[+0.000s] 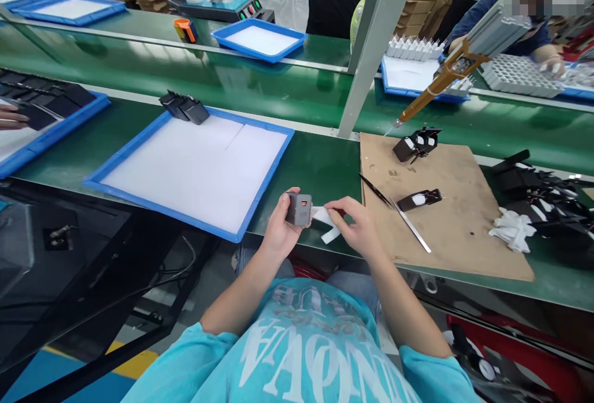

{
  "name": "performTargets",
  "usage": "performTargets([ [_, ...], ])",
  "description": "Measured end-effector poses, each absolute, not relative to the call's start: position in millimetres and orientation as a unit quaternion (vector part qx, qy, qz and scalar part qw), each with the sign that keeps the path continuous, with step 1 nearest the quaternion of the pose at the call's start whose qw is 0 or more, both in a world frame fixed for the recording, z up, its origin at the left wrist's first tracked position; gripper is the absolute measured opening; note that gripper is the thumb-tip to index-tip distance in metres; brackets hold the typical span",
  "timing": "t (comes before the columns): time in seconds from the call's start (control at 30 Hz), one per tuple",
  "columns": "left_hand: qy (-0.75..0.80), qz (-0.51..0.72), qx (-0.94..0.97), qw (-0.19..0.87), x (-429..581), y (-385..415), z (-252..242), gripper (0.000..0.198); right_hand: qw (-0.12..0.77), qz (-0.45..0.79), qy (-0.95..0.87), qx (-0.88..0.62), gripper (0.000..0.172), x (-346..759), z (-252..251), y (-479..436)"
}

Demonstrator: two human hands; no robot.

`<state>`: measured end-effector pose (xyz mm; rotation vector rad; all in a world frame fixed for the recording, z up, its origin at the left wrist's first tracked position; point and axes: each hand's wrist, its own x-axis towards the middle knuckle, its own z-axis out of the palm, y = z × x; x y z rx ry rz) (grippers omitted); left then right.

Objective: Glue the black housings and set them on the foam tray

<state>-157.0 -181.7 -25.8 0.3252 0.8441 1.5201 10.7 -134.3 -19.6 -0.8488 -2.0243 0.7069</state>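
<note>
My left hand (278, 229) is closed around a small dark grey box-shaped part (299, 209) with an orange mark on its face, held just above the near edge of the green bench. My right hand (355, 226) pinches a white strip (325, 222) that runs from the part's right side and hangs down a little. Both hands meet in front of my chest, between the blue tray (273, 171) and the brown board (464, 223).
The blue tray holds a white sheet and a few black parts (184, 107) at its far corner. On the brown board lie tweezers (375, 190), a metal strip (411, 225) and black assemblies (416, 144). A glue dispenser (440, 81) hangs above. Other people work across the belt.
</note>
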Motion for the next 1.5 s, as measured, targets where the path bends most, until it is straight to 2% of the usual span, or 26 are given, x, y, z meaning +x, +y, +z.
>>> performTargets([
  [0.17, 0.392, 0.709, 0.151, 0.566, -142.8, -183.3, -27.4, 0.044, 0.524, 0.2, -0.78, -0.28, 0.02, -19.3, 5.8, -149.5],
  [0.27, 0.398, 0.717, 0.148, 0.552, -141.2, -183.9, -24.3, 0.044, 0.511, 0.156, -0.811, -0.239, 0.021, -34.4, -0.8, -155.3],
  [0.37, 0.401, 0.717, 0.133, 0.555, -148.7, -184.8, -17.7, 0.041, 0.473, 0.147, -0.858, -0.136, 0.02, -30.2, -12.9, -166.5],
  [0.43, 0.384, 0.71, 0.122, 0.577, -154.6, -185.5, -12.6, 0.041, 0.482, 0.18, -0.849, -0.119, 0.021, -20.1, -17.2, -174.7],
  [0.53, 0.343, 0.706, 0.125, 0.608, -158.0, -186.7, -7.3, 0.042, 0.542, 0.283, -0.762, -0.214, 0.025, -8.2, -15.6, -181.4],
  [0.63, 0.336, 0.707, 0.147, 0.604, -154.2, -189.0, -6.2, 0.043, 0.538, 0.394, -0.694, -0.269, 0.023, -9.0, -10.0, -181.7],
  [0.73, 0.349, 0.723, 0.194, 0.564, -149.1, -192.4, -8.4, 0.042, 0.506, 0.537, -0.606, -0.297, 0.017, -18.1, -6.7, -181.2],
  [0.9, 0.355, 0.778, 0.315, 0.412, -147.6, -195.4, -15.3, 0.037, 0.453, 0.727, -0.421, -0.299, 0.02, -29.5, -6.3, -183.8],
  [1.07, 0.316, 0.789, 0.437, 0.295, -147.0, -194.9, -16.7, 0.036, 0.436, 0.791, -0.333, -0.27, 0.029, -30.2, -7.3, -188.6],
  [1.5, 0.294, 0.787, 0.466, 0.278, -149.1, -192.6, -12.3, 0.039, 0.413, 0.815, -0.295, -0.279, 0.028, -27.7, 1.4, -189.8],
])
